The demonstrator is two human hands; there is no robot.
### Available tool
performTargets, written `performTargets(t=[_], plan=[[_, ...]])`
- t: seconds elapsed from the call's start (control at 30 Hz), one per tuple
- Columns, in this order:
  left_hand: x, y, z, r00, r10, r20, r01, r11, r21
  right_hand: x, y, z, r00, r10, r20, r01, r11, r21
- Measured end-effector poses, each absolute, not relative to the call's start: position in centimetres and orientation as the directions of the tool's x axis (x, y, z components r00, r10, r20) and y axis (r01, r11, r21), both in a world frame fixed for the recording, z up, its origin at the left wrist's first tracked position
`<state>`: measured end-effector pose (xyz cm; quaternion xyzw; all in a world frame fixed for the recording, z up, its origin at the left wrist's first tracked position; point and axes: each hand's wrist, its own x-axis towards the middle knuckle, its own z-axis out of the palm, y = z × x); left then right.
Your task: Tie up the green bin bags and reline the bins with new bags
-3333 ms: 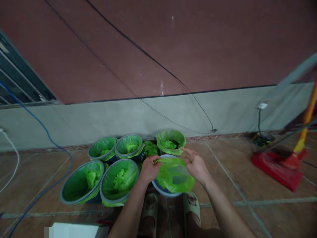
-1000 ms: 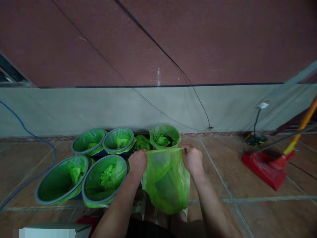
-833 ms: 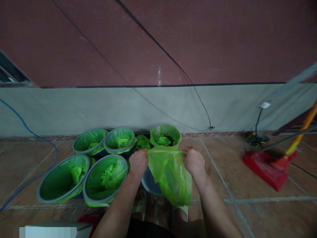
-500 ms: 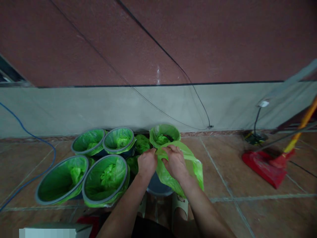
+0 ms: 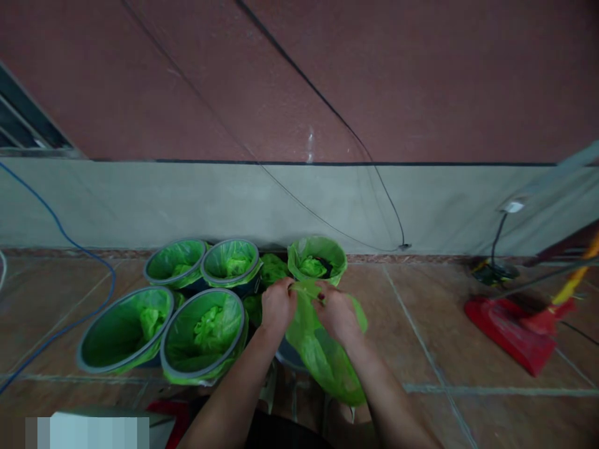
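Observation:
A thin green plastic bag (image 5: 322, 355) hangs between my hands, its upper edge pinched on both sides. My left hand (image 5: 279, 304) is closed on the left part of that edge. With fingers curled, my right hand (image 5: 337, 310) grips the edge a little to the right. Below the bag, partly covered by it, stands a bin (image 5: 290, 355) with a dark grey inside. Just beyond my hands is a bin lined with a green bag (image 5: 317, 259), a crumpled green bundle inside it. My feet, mostly hidden by the bag, are under my arms.
Several grey-rimmed bins, one with its rim here (image 5: 204, 374), stand at left with green liners. A blue hose (image 5: 60, 227) curves along the left floor. On the right lies a red dustpan (image 5: 510, 333) beside a yellow handle (image 5: 573, 284). Cables run down the wall (image 5: 224, 199).
The bag has swung down and in toward my body, hanging longer and narrower over the bin. My right hand has turned slightly and lowered. The view has shifted a little left.

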<state>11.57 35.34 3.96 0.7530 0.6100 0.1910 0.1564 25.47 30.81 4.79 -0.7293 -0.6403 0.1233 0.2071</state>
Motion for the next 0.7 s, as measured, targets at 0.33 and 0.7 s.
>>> performTargets(t=[0.33,0.7], plan=[[12.8,34.5,2.8,0.336,0.936,0.102,0.777,-0.337,0.531,25.3,31.1,4.9,0.094,0.981,0.168,0.844,0.011,-0.536],[9.6,36.6,2.2,0.226,0.963,-0.147,0.923,-0.163,0.349,29.6,31.7,4.6,0.577,0.770,0.272,0.483,-0.054,-0.874]])
